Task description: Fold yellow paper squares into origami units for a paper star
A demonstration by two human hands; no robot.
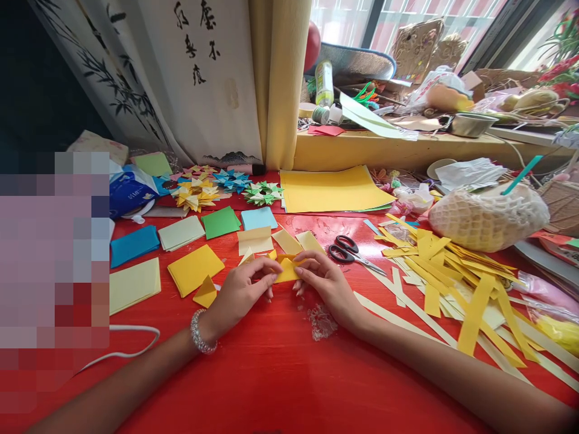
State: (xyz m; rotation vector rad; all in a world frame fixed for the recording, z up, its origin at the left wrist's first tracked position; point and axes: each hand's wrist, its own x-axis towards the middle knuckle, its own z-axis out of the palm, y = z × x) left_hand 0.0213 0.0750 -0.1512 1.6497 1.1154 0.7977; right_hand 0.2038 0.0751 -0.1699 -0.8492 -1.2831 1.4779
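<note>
Between my two hands is a small piece of folded yellow paper [286, 270], held just above the red table [275, 374]. My left hand [246, 282] pinches its left end, and my right hand [323, 282] grips its right end. Beside my left hand lies another folded yellow paper [205, 293], with a stack of yellow paper rectangles [195, 270] behind it. Cream paper pieces [254, 240] rest just beyond my fingers. Black-handled scissors [355, 254] lie beyond my right hand, their blades pointing right.
Yellow and cream paper strips [474, 307] are heaped on the right. Blue [134, 245], green [221, 222] and pale paper stacks stand at left. Finished paper stars [196, 193] and large yellow sheets [335, 190] lie at the back. A net-wrapped bundle [488, 217] sits at right.
</note>
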